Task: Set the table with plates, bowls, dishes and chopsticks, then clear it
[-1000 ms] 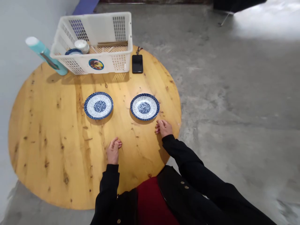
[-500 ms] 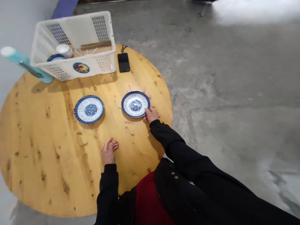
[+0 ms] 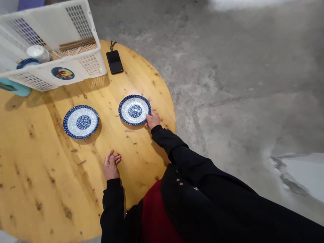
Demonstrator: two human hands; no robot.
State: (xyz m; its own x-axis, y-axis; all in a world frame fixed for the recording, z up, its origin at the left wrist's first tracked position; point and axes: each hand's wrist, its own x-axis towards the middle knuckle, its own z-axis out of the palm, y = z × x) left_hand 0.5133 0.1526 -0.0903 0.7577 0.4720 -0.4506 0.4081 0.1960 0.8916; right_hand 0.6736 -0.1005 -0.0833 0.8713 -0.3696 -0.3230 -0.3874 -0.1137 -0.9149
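Two blue-and-white plates lie on the round wooden table (image 3: 48,162). My right hand (image 3: 153,120) grips the near right rim of the right plate (image 3: 135,110), thumb on top and fingers at the edge below. The left plate (image 3: 81,122) sits apart from both hands. My left hand (image 3: 111,164) is held over the table below the two plates. Its fingers are loosely curled but apart, with nothing in them.
At the back left stands a white plastic basket (image 3: 83,62) holding a white bowl (image 3: 37,52), a blue-rimmed dish (image 3: 27,63) and brown sticks (image 3: 77,44). Beside it lies a black phone (image 3: 114,62). A turquoise bottle (image 3: 21,88) is partly hidden behind the basket.
The camera view has shifted right, so table, basket and plates appear further left. My right hand stays on the right plate's rim; my left hand keeps its pose.
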